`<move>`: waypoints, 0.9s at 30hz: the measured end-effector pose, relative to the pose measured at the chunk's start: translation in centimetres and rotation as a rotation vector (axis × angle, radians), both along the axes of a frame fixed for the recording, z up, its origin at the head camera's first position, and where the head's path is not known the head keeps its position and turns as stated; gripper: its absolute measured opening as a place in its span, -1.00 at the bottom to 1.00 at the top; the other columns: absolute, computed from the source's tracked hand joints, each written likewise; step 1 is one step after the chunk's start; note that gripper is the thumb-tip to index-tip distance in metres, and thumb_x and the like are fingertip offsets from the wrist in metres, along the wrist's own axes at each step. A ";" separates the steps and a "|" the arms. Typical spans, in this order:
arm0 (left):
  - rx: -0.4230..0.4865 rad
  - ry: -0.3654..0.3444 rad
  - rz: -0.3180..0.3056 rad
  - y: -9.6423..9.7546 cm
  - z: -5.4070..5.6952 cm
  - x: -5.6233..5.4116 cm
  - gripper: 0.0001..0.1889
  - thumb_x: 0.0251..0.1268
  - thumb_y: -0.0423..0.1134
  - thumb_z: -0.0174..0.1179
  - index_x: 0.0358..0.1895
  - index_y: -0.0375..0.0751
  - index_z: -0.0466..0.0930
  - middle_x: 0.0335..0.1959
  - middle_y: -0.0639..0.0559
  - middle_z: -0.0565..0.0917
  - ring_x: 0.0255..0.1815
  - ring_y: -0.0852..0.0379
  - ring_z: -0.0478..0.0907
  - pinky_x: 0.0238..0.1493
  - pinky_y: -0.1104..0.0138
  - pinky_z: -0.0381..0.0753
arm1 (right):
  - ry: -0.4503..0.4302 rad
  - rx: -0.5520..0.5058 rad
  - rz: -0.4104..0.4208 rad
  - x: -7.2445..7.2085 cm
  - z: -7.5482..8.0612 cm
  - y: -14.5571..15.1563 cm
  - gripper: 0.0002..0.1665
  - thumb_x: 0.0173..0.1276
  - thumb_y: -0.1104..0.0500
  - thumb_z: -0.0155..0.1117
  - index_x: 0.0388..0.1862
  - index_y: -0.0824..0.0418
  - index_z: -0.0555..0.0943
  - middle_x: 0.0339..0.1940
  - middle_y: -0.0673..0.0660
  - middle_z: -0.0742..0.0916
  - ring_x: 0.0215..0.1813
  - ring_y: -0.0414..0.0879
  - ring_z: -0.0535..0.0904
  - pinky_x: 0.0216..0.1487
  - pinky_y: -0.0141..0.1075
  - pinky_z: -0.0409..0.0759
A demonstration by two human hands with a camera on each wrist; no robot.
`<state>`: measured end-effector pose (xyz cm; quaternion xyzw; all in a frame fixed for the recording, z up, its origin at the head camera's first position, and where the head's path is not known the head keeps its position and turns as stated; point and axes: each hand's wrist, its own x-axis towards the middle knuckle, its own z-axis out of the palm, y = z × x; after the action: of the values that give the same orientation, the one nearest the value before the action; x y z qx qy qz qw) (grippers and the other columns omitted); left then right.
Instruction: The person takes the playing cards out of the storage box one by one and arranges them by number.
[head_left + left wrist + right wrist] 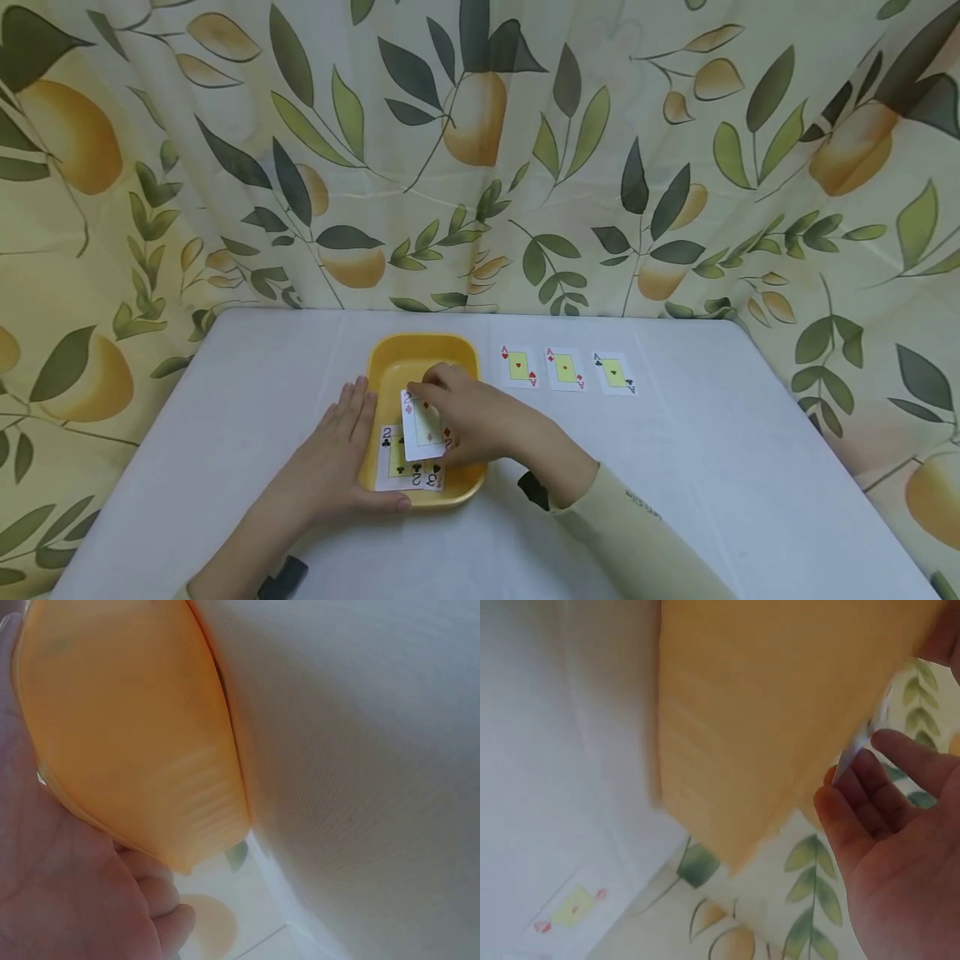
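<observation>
In the head view my left hand [341, 458] rests along the left side of a yellow tray [386, 354], fingers straight and thumb on its near rim. The left wrist view shows the palm close against the tray's outer wall [135, 735]. My right hand [480, 417] pinches a playing card with red diamonds [423, 429] above the tray, tilted. Under it in the tray lie a two of clubs [385, 471] and other cards, partly covered. In the right wrist view only the edge of the held card [847, 759] shows between the fingers.
Three aces lie face up in a row right of the tray: an ace of hearts [517, 367], an ace of diamonds [565, 369] and a black ace [614, 373]. The table has a white cloth [675, 467]. A fruit-patterned curtain [525, 225] hangs behind it.
</observation>
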<state>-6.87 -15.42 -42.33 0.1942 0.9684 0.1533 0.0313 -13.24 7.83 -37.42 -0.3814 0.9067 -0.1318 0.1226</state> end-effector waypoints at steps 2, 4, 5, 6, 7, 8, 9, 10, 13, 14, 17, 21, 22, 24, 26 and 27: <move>0.001 -0.002 0.008 0.0 0.0 0.1 0.54 -0.33 0.80 0.03 0.56 -0.43 -0.04 0.63 -0.30 -0.14 0.63 -0.27 -0.17 0.54 -0.10 0.10 | 0.001 -0.021 -0.013 0.0 0.3 0.6 0.18 -0.10 0.02 0.70 0.52 0.03 0.32 0.29 0.01 0.44 0.18 -0.17 0.38 0.20 -0.40 0.57; 0.002 -0.005 0.017 -0.1 0.0 0.1 0.54 -0.34 0.79 0.05 0.57 -0.42 -0.05 0.63 -0.29 -0.15 0.63 -0.26 -0.17 0.54 -0.10 0.10 | 0.003 -0.040 -0.029 -0.1 0.5 1.3 0.17 -0.09 0.05 0.69 0.53 0.04 0.31 0.28 0.01 0.44 0.19 -0.17 0.37 0.22 -0.37 0.57; 0.003 -0.004 0.019 -0.1 0.0 0.1 0.54 -0.34 0.79 0.07 0.57 -0.42 -0.05 0.63 -0.29 -0.15 0.63 -0.26 -0.17 0.54 -0.10 0.10 | 0.004 -0.044 -0.038 -0.1 0.7 1.7 0.17 -0.08 0.07 0.68 0.53 0.03 0.30 0.28 0.00 0.43 0.20 -0.17 0.36 0.22 -0.36 0.57; 0.003 -0.009 0.023 -0.1 0.0 0.1 0.54 -0.35 0.78 0.08 0.57 -0.41 -0.05 0.64 -0.27 -0.16 0.64 -0.25 -0.18 0.54 -0.10 0.10 | 0.006 -0.045 -0.049 -0.1 0.9 2.1 0.16 -0.08 0.07 0.67 0.53 0.03 0.30 0.29 0.00 0.43 0.21 -0.17 0.36 0.22 -0.35 0.57; 0.003 -0.013 0.025 -0.1 -0.1 0.1 0.54 -0.35 0.78 0.08 0.57 -0.40 -0.06 0.64 -0.26 -0.17 0.64 -0.25 -0.19 0.54 -0.10 0.09 | 0.007 -0.046 -0.062 -0.2 1.0 2.6 0.16 -0.07 0.09 0.66 0.54 0.02 0.29 0.30 -0.01 0.42 0.22 -0.17 0.35 0.23 -0.34 0.56; 0.004 -0.017 0.027 0.0 -0.1 0.1 0.54 -0.36 0.78 0.09 0.58 -0.39 -0.07 0.64 -0.26 -0.17 0.64 -0.24 -0.20 0.55 -0.09 0.08 | 0.009 -0.045 -0.075 -0.2 1.1 3.0 0.15 -0.07 0.10 0.64 0.54 0.02 0.29 0.31 -0.01 0.42 0.23 -0.17 0.34 0.23 -0.34 0.56; 0.008 -0.019 0.027 0.0 -0.2 0.1 0.55 -0.36 0.78 0.09 0.58 -0.39 -0.07 0.64 -0.25 -0.17 0.64 -0.24 -0.20 0.55 -0.09 0.08 | 0.014 -0.047 -0.086 -0.2 1.2 3.4 0.15 -0.07 0.12 0.64 0.53 0.02 0.30 0.31 -0.01 0.42 0.24 -0.17 0.34 0.24 -0.33 0.56; 0.011 -0.021 0.027 0.0 -0.2 0.0 0.55 -0.37 0.78 0.10 0.58 -0.39 -0.07 0.64 -0.25 -0.17 0.64 -0.23 -0.20 0.55 -0.09 0.08 | 0.018 -0.049 -0.095 -0.2 1.3 3.8 0.14 -0.08 0.12 0.63 0.53 0.02 0.31 0.32 -0.01 0.42 0.25 -0.17 0.34 0.24 -0.33 0.56; 0.016 -0.024 0.028 0.1 -0.2 0.0 0.55 -0.37 0.78 0.09 0.58 -0.39 -0.07 0.64 -0.26 -0.17 0.64 -0.24 -0.20 0.55 -0.10 0.08 | 0.041 -0.049 -0.118 -0.2 1.4 5.1 0.11 -0.07 0.11 0.63 0.52 0.02 0.33 0.32 -0.01 0.42 0.25 -0.17 0.34 0.25 -0.35 0.54; 0.017 -0.022 0.028 0.1 -0.2 0.0 0.55 -0.37 0.78 0.09 0.57 -0.40 -0.06 0.64 -0.27 -0.16 0.64 -0.24 -0.19 0.55 -0.10 0.08 | 0.044 -0.048 -0.130 -0.2 1.4 5.5 0.11 -0.08 0.12 0.63 0.51 0.02 0.34 0.31 -0.02 0.42 0.25 -0.17 0.34 0.24 -0.35 0.55; 0.016 -0.025 0.031 0.2 -0.2 0.0 0.56 -0.38 0.79 0.08 0.57 -0.40 -0.07 0.64 -0.27 -0.16 0.64 -0.23 -0.19 0.55 -0.10 0.07 | 0.045 -0.034 -0.168 -0.1 1.2 6.6 0.11 -0.08 0.12 0.63 0.51 0.01 0.35 0.30 -0.02 0.43 0.24 -0.15 0.35 0.22 -0.33 0.57; 0.010 -0.035 0.039 0.3 -0.3 0.0 0.58 -0.41 0.81 0.07 0.58 -0.38 -0.09 0.64 -0.24 -0.19 0.65 -0.20 -0.22 0.57 -0.07 0.04 | 0.037 -0.005 -0.214 -0.1 0.9 8.0 0.12 -0.10 0.15 0.60 0.52 -0.01 0.34 0.32 -0.03 0.43 0.27 -0.16 0.36 0.24 -0.31 0.57; 0.007 -0.037 0.042 0.3 -0.3 0.0 0.58 -0.42 0.81 0.07 0.58 -0.38 -0.09 0.65 -0.24 -0.20 0.65 -0.20 -0.23 0.57 -0.06 0.03 | 0.035 -0.009 -0.216 -0.1 0.8 8.2 0.12 -0.11 0.16 0.60 0.51 0.01 0.34 0.32 -0.03 0.43 0.27 -0.16 0.36 0.23 -0.30 0.57; 0.005 -0.029 0.042 0.3 -0.3 -0.1 0.59 -0.43 0.82 0.06 0.58 -0.39 -0.09 0.64 -0.25 -0.19 0.65 -0.21 -0.22 0.57 -0.07 0.03 | 0.032 -0.007 -0.221 -0.1 0.5 8.8 0.12 -0.11 0.17 0.59 0.51 0.01 0.35 0.31 -0.04 0.43 0.24 -0.18 0.37 0.22 -0.32 0.57; -0.002 -0.027 0.042 0.3 -0.3 -0.1 0.59 -0.44 0.82 0.04 0.58 -0.39 -0.09 0.64 -0.25 -0.20 0.65 -0.20 -0.23 0.57 -0.05 0.02 | 0.027 -0.011 -0.228 -0.2 0.2 9.3 0.11 -0.13 0.19 0.58 0.50 0.03 0.36 0.27 -0.05 0.43 0.20 -0.19 0.36 0.20 -0.33 0.57; -0.002 -0.024 0.040 0.4 -0.3 -0.1 0.59 -0.43 0.83 0.04 0.58 -0.40 -0.09 0.64 -0.25 -0.19 0.65 -0.21 -0.22 0.57 -0.06 0.02 | 0.023 -0.010 -0.233 -0.2 0.1 9.5 0.11 -0.14 0.20 0.58 0.50 0.03 0.37 0.26 -0.05 0.44 0.18 -0.18 0.36 0.18 -0.33 0.57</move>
<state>-6.97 -15.06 -42.66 0.1731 0.9718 0.1553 0.0398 -13.48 17.36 -37.36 -0.2755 0.9456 -0.1453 0.0938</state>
